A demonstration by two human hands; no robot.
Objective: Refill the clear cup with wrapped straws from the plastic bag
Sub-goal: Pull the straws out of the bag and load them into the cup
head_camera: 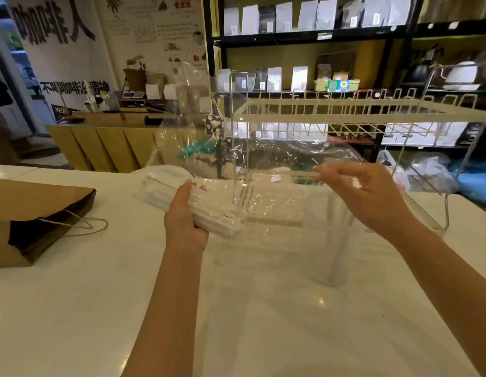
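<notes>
My left hand grips a thick bundle of white wrapped straws through the clear plastic bag, above the white counter. My right hand pinches the bag's open edge at the right and holds it up, so the film billows between both hands. The clear cup stands on the counter below my right hand, upright, with a few white wrapped straws in it. It looks blurred through the plastic.
A brown paper bag with twine handles lies open on its side at the left. A white wire rack stands behind the cup. A wooden block lies under the film. The white counter stretches towards me.
</notes>
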